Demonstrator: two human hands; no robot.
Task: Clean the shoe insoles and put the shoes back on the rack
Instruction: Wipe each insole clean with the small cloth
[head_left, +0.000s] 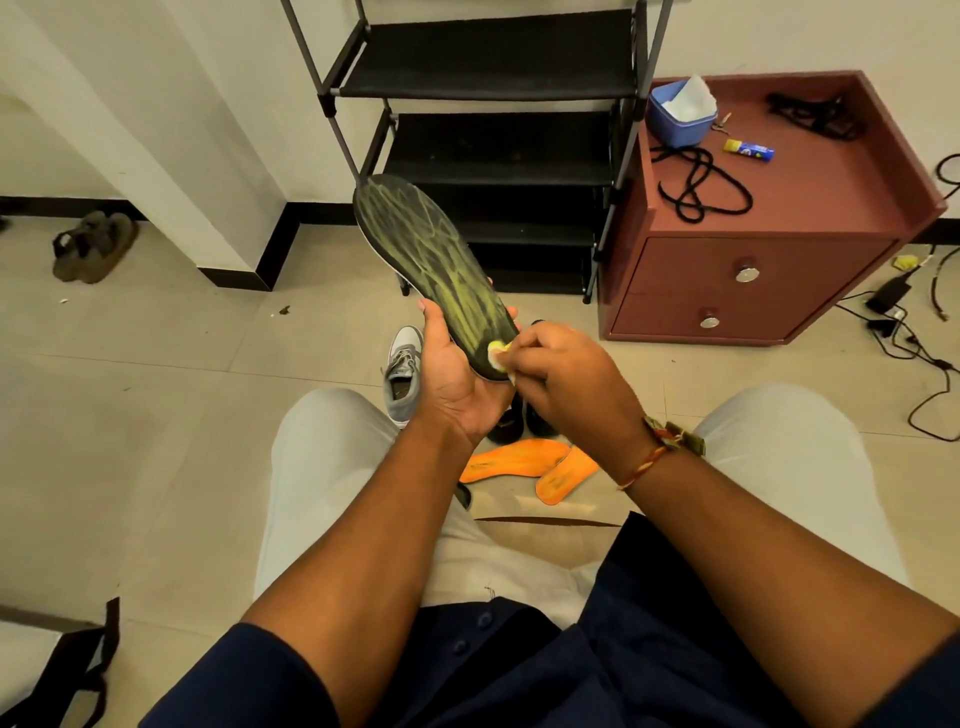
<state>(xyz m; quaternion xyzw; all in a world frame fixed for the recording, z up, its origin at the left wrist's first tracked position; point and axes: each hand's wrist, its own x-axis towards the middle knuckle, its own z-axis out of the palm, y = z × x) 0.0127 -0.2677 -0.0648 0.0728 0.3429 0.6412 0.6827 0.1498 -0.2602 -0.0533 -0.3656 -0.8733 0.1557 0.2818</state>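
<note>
Left hand (457, 374) cradles insole (436, 270) — right hand (566, 374) pinches cloth (497, 356).

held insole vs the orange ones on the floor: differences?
Colour: the held insole is black with yellow streaks; the orange insoles are orange. Place: the held insole is up in the left hand; the orange insoles lie on the floor. State: the right hand pinches a pale wipe against the held insole; nothing touches the orange insoles. Both are out of shoes.
</note>
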